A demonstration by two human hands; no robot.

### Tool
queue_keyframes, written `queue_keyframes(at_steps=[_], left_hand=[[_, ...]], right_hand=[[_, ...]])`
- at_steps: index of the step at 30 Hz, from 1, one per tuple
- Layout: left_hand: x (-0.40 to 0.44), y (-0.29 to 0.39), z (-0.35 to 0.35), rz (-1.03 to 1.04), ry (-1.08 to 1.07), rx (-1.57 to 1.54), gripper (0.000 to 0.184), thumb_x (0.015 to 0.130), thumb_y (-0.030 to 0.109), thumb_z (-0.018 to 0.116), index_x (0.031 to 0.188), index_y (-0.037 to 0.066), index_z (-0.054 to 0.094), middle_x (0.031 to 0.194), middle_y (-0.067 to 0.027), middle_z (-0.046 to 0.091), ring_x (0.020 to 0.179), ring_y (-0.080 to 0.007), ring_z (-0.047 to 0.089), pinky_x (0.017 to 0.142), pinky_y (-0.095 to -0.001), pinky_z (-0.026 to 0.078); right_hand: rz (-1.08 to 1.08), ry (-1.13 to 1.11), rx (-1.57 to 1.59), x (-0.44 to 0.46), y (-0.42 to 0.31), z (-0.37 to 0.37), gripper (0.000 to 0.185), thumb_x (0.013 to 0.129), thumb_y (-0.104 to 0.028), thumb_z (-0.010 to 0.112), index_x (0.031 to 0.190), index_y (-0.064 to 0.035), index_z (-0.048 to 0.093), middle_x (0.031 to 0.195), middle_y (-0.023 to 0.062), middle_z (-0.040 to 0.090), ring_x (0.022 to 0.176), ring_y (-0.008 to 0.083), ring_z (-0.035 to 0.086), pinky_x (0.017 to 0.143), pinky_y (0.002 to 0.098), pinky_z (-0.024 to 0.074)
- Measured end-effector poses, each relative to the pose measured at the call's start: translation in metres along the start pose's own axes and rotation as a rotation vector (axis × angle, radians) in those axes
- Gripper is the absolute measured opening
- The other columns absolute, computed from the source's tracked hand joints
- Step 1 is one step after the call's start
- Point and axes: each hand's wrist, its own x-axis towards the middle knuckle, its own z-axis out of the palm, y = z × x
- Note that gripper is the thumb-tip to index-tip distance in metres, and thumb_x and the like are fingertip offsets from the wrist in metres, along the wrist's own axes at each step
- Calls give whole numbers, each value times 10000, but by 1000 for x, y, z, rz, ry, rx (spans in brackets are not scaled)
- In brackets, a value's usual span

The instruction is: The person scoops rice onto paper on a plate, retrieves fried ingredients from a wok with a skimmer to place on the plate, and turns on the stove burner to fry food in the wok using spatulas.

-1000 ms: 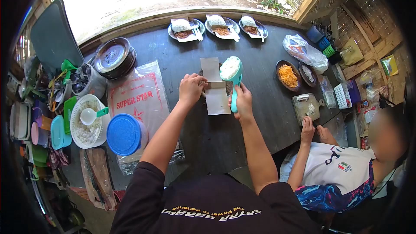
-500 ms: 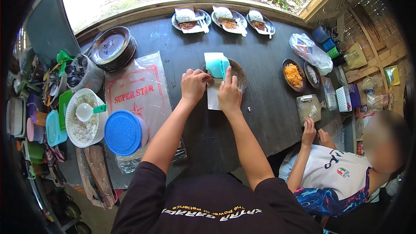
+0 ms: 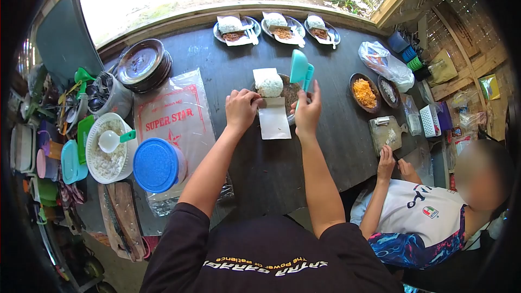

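Observation:
A rounded mound of white rice sits on the upper part of a pale paper sheet, which lies over a brown plate. My left hand is closed on the paper's left edge, just below the rice. To the right of the rice, my right hand grips the handle of a turquoise scoop, which is raised and tilted over the plate's right side. The inside of the scoop is turned away from view.
Three filled plates line the back edge. At left are stacked plates, a rice basket, a blue-lidded tub and plastic packs. A co-worker's hands are by a cutting board, near orange shreds.
The scoop held rice, was turned over onto the paper, and is now lifted to the right, leaving the mound behind. My left hand has stayed at the paper.

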Motion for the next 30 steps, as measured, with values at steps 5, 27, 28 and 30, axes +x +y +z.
queue_keyframes(at_steps=[5, 27, 28, 30], left_hand=[[-6, 14, -12, -31, -2, -132, 259, 825, 310, 696, 1000, 119, 696, 899, -35, 682, 851, -239, 600, 780, -387, 454], [-188, 58, -207, -425, 649, -730, 457, 894, 233, 698, 1186, 47, 401, 1020, -58, 624, 797, -118, 615, 658, -234, 479], [-195, 59, -218, -432, 678, -733, 446, 898, 230, 693, 1181, 46, 401, 1031, -64, 624, 792, -123, 615, 665, -238, 484], [-208, 54, -239, -439, 691, -734, 455, 919, 247, 664, 1235, 36, 415, 1102, -89, 608, 839, -137, 610, 714, -253, 488]], right_hand=[[346, -118, 727, -13, -1, -37, 324, 953, -223, 512, 1225, -49, 493, 884, 121, 618, 498, 147, 554, 408, 276, 420], [103, -1385, 139, -181, -53, -15, 489, 866, -28, 644, 1337, 0, 517, 963, 35, 625, 716, 73, 582, 595, 213, 472], [162, -1425, 156, -191, -60, -9, 491, 861, -10, 648, 1335, -1, 519, 970, 43, 633, 716, 75, 584, 600, 218, 480], [184, -1467, 247, -214, -65, 9, 475, 871, -19, 643, 1330, 4, 523, 973, 48, 639, 719, 80, 588, 597, 222, 485]])
